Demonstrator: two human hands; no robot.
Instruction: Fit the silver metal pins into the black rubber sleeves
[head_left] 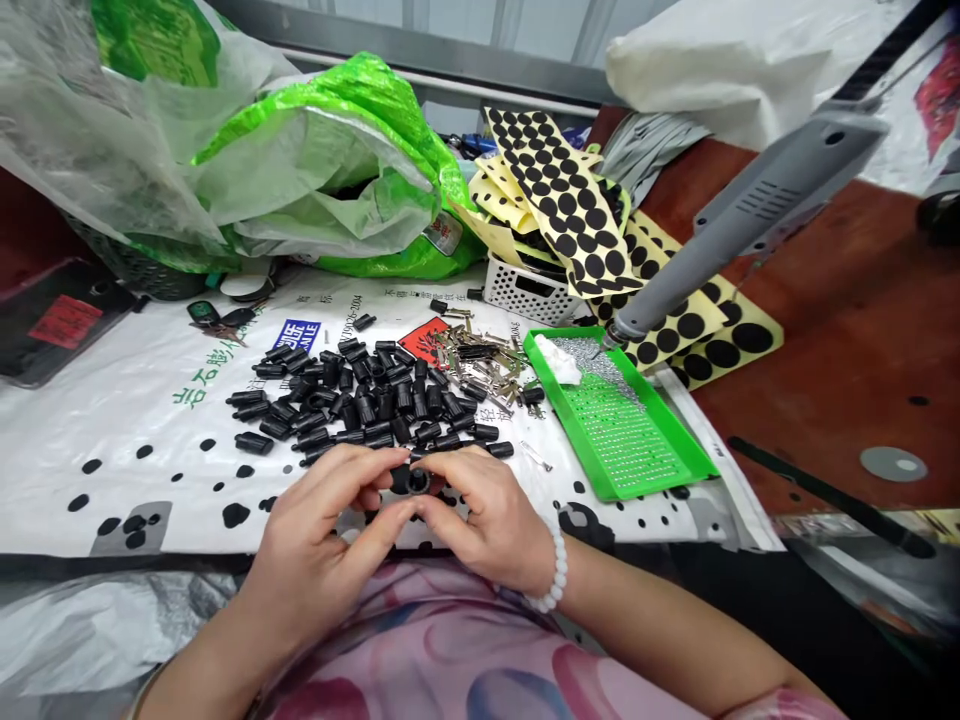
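Left hand point(319, 530) and right hand point(484, 515) are closed together on one black plastic part point(411, 480). A large pile of loose parts point(345, 395) lies unhandled just ahead, with metal pins point(480, 365) beside it.

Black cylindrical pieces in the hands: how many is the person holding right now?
1: a black cylindrical piece, held between the fingers of the left hand and the right hand, just below a pile of similar pieces. The fingers could hide another.
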